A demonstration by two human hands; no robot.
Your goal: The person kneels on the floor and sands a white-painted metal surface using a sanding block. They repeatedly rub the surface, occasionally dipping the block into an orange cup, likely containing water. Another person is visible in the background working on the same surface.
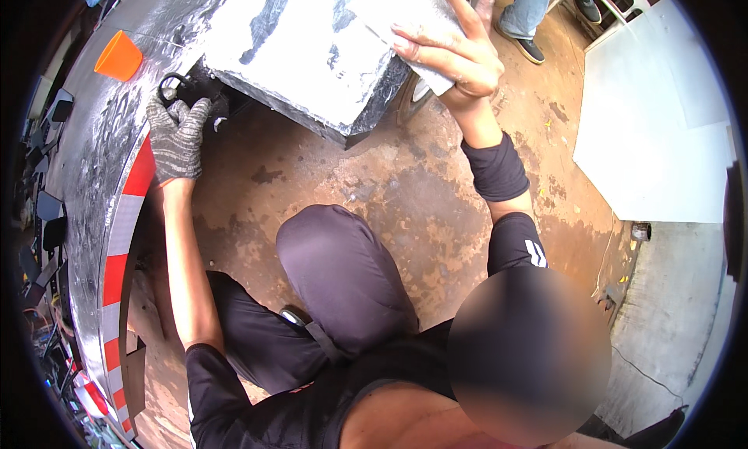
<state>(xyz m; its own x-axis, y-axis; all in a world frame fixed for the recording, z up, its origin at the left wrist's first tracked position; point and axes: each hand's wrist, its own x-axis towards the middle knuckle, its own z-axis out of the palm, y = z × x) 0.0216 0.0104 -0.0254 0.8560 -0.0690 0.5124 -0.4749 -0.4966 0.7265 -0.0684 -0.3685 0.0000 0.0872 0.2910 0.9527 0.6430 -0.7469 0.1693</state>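
Observation:
My right hand (460,56) is bare and lies over a pale, flat sheet (433,77), its edge showing below the palm. The fingers press this sheet against a panel (304,52) streaked with white and dark patches; whether it is sandpaper or cloth, I cannot tell. On the left, my left hand (179,133) wears a grey striped knit glove. Its fingers curl at a black curved loop (170,78) by the panel's corner, and the fingertips are partly hidden. An orange cup (119,56) stands just beyond the left hand on a dark, white-smeared surface (86,141).
Red-and-white reflective tape (117,278) runs along the curved edge at left. A brown, stained floor (413,207) lies beneath. Another person's legs and shoes (530,48) are at the top right. A large white board (650,114) stands at the right, near a grey wall (662,316).

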